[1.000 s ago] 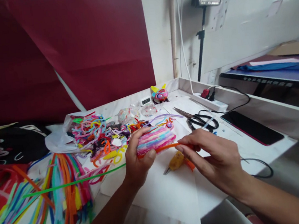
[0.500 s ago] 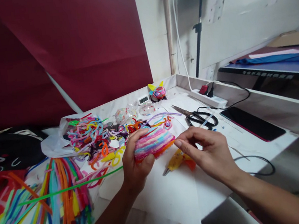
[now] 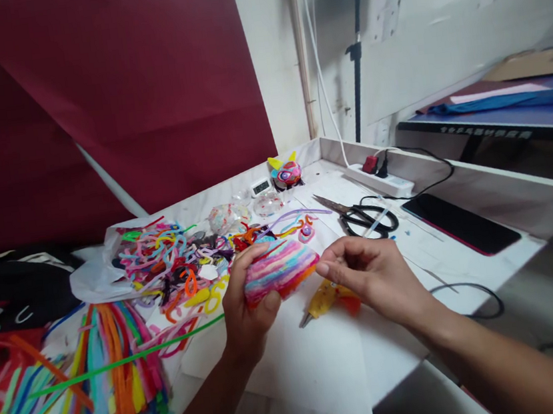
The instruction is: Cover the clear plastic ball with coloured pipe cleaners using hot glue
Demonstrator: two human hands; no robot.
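Note:
My left hand is wrapped round a fuzzy rounded piece covered in striped pipe cleaners, in pink, blue, white, red and orange. At its right end my right hand is closed in a pinch, thumb against forefinger. Whatever lies between those fingertips is too small to make out. A yellow glue gun lies on white paper just below the piece, partly hidden by my right hand. A long green pipe cleaner reaches from near my left wrist across a bundle of coloured pipe cleaners.
Black-handled scissors and a phone lie to the right, with a power strip behind. Loose pipe-cleaner scraps spill from a plastic bag. A small clock stands beside a colourful horned figure at the back.
The view has shifted slightly, so the table things sit a little further left. Both hands keep nearly the same hold on the striped piece.

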